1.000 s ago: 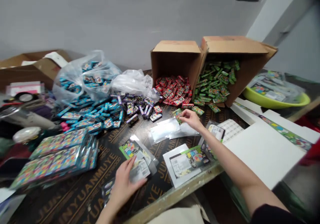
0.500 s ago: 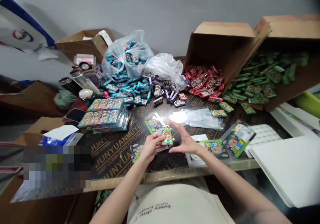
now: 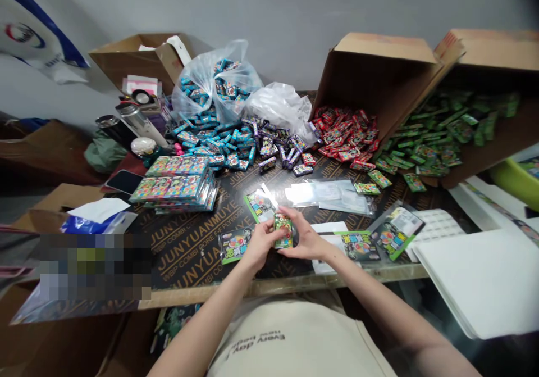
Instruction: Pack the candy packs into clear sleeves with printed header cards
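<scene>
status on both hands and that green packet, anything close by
Left hand and right hand both on green packet. Packet between them, over dark tabletop. Printed card beside left hand.

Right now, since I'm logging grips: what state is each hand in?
Left hand: closed, holding a small green packet.
Right hand: curved around the same packet, fingers and thumb at its ends.

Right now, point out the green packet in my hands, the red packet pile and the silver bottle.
Green packet (image 3: 285,242): head view, lower visible face.
Red packet pile (image 3: 347,135): head view, middle of heap.
Silver bottle (image 3: 140,123): head view, middle of its side.
</scene>
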Available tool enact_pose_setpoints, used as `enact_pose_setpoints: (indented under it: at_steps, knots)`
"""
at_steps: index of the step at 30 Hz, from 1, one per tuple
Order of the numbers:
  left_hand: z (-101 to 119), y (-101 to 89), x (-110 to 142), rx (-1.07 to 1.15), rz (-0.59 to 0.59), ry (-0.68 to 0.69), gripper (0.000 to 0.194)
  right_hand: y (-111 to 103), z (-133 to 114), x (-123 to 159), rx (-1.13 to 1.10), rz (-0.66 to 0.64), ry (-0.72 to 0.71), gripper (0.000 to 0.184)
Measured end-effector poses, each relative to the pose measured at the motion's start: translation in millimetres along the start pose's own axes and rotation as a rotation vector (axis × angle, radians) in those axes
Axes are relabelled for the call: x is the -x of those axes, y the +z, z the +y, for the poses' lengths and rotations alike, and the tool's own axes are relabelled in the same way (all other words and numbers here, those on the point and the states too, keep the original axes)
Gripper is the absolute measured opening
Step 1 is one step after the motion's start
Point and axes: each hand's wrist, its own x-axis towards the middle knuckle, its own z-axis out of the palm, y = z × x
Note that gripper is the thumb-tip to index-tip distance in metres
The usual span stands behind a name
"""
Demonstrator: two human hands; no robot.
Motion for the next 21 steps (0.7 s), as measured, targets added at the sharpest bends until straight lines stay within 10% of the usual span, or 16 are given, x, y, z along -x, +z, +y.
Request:
enact_pose_setpoints:
  at_steps: [4,8,13,21]
  knots:
    - [1.1,-10.0,-0.3,0.007,-0.065,-0.079,0.045,-0.7,6.5,9.3,-0.079,0.035,0.037,0.092]
    - [-3.6,-36.1,-5.6,-0.697,0.129,0.188,0.067,-9.5,31.3,16.3,0.102,0.168,0.2,0.081]
    - [-15.6,-58.1,-5.6,-1.425,-0.013,0.348,0.099,-9.9,60.0,22.5,0.141,0.107,0.22,0.077]
    - [4.3,-70.0,-0.6,-1.32,-0.069,0.387,0.106,-10.6,44.7,21.8,-0.46,-0.213,0.171,0.103]
